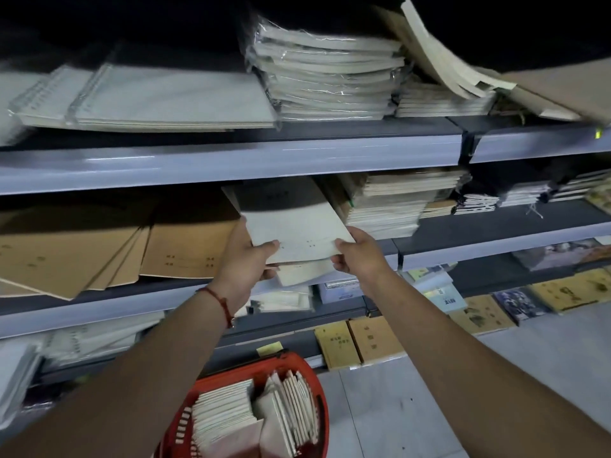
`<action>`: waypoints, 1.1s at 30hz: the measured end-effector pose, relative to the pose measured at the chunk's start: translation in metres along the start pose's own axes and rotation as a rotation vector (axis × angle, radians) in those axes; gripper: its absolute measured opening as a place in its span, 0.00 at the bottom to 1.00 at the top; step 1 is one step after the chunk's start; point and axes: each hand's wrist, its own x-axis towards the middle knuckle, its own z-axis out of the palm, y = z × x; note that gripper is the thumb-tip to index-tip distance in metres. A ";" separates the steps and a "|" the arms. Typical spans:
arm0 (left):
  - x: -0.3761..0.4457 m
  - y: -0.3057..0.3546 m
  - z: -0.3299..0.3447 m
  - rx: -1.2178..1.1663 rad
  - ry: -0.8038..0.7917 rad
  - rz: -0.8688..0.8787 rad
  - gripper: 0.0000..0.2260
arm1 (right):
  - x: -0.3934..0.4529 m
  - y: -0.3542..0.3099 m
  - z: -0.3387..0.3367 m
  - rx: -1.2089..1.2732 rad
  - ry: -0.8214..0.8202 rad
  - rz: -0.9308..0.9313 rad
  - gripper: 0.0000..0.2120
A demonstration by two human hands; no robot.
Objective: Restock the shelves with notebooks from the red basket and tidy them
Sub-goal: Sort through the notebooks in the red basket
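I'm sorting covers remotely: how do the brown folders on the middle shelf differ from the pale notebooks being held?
The brown folders are kraft brown; the pale notebooks are grey-white. The folders lie fanned on the middle shelf, untouched; the notebooks are gripped by the left hand and right hand, tilted into the shelf. Both show small printed text near the front edge.

A stationery shop. Grey metal shelves (231, 160) carry stacked notebooks (330, 71); a red basket (317, 385) holds more
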 end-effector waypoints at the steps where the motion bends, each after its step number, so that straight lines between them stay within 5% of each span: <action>1: 0.005 -0.001 0.000 0.078 0.017 0.015 0.25 | 0.008 0.001 0.003 -0.008 0.021 0.004 0.14; 5: 0.021 -0.015 -0.001 0.515 0.064 0.155 0.25 | 0.025 0.010 0.007 -0.367 0.078 -0.164 0.24; 8: 0.031 -0.027 -0.006 0.781 0.043 0.207 0.18 | 0.025 0.013 0.005 -0.854 0.064 -0.277 0.19; 11: 0.038 -0.032 -0.010 0.965 0.031 0.231 0.17 | 0.026 0.014 0.005 -1.027 0.040 -0.297 0.18; 16: 0.034 -0.034 -0.013 1.140 0.011 0.265 0.21 | 0.023 0.018 0.004 -1.167 0.019 -0.316 0.23; 19: 0.015 -0.041 -0.023 1.037 0.072 0.381 0.22 | 0.012 0.030 0.001 -1.110 0.082 -0.340 0.29; 23: -0.019 -0.070 -0.055 0.967 0.110 0.482 0.16 | -0.016 0.055 -0.006 -1.007 0.166 -0.575 0.19; 27: -0.062 -0.128 -0.096 1.144 0.026 0.493 0.15 | -0.045 0.102 -0.002 -1.126 -0.136 -0.748 0.13; 33: -0.132 -0.250 -0.152 1.341 -0.174 0.140 0.23 | -0.075 0.211 0.033 -1.456 -0.621 -0.479 0.25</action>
